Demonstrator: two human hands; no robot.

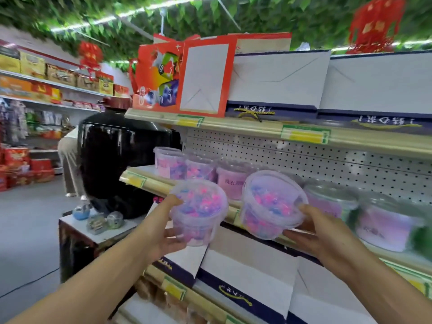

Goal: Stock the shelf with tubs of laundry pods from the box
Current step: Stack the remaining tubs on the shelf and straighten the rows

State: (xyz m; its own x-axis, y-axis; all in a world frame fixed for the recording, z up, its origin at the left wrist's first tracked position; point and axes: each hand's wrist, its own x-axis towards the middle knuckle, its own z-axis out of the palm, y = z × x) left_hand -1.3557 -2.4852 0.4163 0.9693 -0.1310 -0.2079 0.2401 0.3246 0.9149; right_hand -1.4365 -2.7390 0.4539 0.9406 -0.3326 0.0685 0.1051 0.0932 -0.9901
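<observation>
My left hand [163, 228] grips a clear tub of pink and blue laundry pods [198, 206] from its left side and underneath, just in front of the middle shelf edge [149, 181]. Level with it to the right is a second tub of pods [271, 204], tilted toward me, which my right hand [313, 232] holds from its right side and below. Both tubs hang in front of the shelf, not resting on it. Several more tubs [231, 183] stand in a row on that shelf against the pegboard back. The box is not in view.
White and navy gift boxes [278, 80] fill the shelf above, and more [247, 277] sit on the one below. A big black jar [117, 160] stands on a low table [77, 228] at the shelf's left end. A person [70, 162] bends over in the aisle behind.
</observation>
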